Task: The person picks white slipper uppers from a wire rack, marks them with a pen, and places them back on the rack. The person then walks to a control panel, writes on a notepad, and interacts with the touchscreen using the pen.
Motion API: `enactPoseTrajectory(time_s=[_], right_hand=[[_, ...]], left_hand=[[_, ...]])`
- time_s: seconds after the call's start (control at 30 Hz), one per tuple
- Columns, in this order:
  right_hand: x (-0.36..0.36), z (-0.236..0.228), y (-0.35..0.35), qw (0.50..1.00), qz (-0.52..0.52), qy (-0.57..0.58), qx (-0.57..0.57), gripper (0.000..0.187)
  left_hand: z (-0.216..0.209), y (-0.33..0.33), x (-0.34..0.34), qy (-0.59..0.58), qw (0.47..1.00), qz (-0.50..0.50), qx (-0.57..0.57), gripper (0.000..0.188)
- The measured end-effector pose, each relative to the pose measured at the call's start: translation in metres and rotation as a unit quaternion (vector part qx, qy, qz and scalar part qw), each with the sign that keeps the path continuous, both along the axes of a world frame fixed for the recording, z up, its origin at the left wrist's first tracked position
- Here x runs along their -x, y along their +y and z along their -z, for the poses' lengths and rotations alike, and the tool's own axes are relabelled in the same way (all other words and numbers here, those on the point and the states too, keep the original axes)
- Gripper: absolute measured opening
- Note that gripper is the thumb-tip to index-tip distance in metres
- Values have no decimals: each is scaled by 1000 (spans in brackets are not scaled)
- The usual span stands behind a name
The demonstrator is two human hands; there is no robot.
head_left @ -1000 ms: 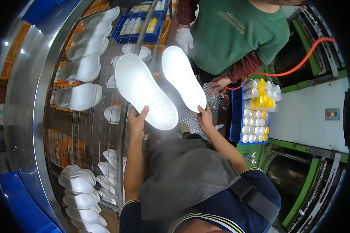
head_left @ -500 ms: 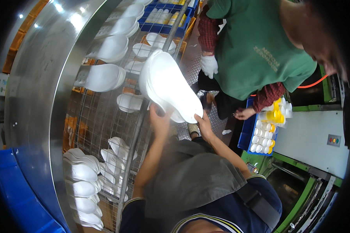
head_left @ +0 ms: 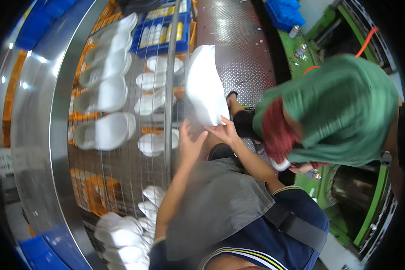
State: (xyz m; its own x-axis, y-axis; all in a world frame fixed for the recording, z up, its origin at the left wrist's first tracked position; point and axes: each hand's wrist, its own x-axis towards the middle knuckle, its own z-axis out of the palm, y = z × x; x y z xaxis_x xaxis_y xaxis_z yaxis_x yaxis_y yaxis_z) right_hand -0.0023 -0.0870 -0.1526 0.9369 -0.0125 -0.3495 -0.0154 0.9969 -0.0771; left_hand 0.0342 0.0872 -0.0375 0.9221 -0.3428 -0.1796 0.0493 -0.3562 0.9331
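Observation:
A smooth white shoe sole [head_left: 206,87], perhaps with others stacked under it, is held up in front of me, wide end away from me. My right hand [head_left: 225,132] pinches its narrow near end between thumb and fingers. Just left of that end is my left hand [head_left: 191,143], its thumb and fingers apart, holding nothing that I can see. Left of my hands, a wire rack [head_left: 168,90] carries rows of similar white soles [head_left: 114,130]. More white soles [head_left: 121,238] are piled on the rack's near part.
A shiny metal panel [head_left: 42,148] curves along the left. Blue crates [head_left: 159,33] with white and yellow cylinders stand beyond the rack. On the right, a co-worker in a green shirt [head_left: 328,112] bends beside green machinery [head_left: 346,220]. Patterned metal flooring [head_left: 238,49] lies ahead.
My left hand has come off the sole and its fingers have spread, while my right hand keeps hold. The co-worker has bent toward the machinery. My view has turned.

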Motion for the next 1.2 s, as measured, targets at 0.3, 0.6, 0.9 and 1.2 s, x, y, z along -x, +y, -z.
enactPoseTrajectory(time_s=[0.3, 0.6, 0.9, 1.2], right_hand=[[-166, 5, -88, 997, 11, -61, 41, 63], [-321, -86, -216, 858, -262, -112, 427, 95], [-472, -145, -201, 650, -515, -233, 508, 88], [-480, -175, -152, 392, -683, -380, 485, 77]], left_hand=[[-65, -58, -136, -122, 990, -64, 15, 87], [-79, -146, -305, -62, 932, -272, 231, 79], [-98, -154, -311, -59, 929, -329, 158, 77], [-25, -233, -185, -262, 676, -653, 220, 64]])
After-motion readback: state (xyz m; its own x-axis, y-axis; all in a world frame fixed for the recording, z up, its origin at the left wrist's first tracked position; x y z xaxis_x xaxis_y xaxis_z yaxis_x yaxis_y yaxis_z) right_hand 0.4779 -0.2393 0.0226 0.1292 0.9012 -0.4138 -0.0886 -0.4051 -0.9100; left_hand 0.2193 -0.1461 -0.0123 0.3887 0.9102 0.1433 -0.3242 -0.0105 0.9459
